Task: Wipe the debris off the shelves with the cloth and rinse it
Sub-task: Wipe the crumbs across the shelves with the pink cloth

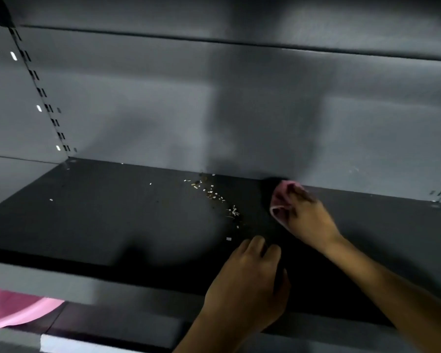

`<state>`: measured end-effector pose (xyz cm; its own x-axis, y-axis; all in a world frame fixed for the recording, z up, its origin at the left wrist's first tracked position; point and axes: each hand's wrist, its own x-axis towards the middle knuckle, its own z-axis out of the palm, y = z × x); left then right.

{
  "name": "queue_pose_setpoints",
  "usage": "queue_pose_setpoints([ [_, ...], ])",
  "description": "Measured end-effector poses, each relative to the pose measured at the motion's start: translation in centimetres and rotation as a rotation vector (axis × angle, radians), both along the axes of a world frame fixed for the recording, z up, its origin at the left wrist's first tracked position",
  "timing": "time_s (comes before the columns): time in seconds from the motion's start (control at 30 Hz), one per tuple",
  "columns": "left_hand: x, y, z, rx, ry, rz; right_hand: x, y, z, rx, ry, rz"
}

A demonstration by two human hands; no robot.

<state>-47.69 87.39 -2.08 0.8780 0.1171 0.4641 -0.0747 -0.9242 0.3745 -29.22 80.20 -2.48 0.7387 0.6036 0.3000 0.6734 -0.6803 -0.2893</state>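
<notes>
A dark shelf [112, 220] spans the view, with a trail of small white and brown debris [214, 197] running from the back wall towards the front. My right hand [308, 217] grips a pink cloth [281, 197] pressed on the shelf near the back wall, to the right of the debris. At the shelf's front edge rests my left hand [250, 281], palm down, fingers slightly curled and holding nothing.
A grey back panel [163, 98] rises behind the shelf, with a slotted upright [40, 93] at the left. A pink basin [15, 312] shows below the shelf's front lip at the lower left. Another shelf edge [99, 342] lies beneath.
</notes>
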Motion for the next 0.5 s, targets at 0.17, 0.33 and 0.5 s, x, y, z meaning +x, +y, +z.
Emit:
queue_pose_setpoints([
  [0.17,-0.6,0.5,0.1,0.008,0.016,-0.015,-3.2,8.6,-0.4,-0.017,0.091,0.372],
  [0.33,-1.3,0.9,0.5,-0.010,0.008,-0.060,-2.2,11.6,1.6,0.083,0.049,0.429],
  [0.5,-4.2,2.9,0.2,0.109,-0.056,-0.084,-2.8,2.7,4.9,0.251,-0.077,0.433],
])
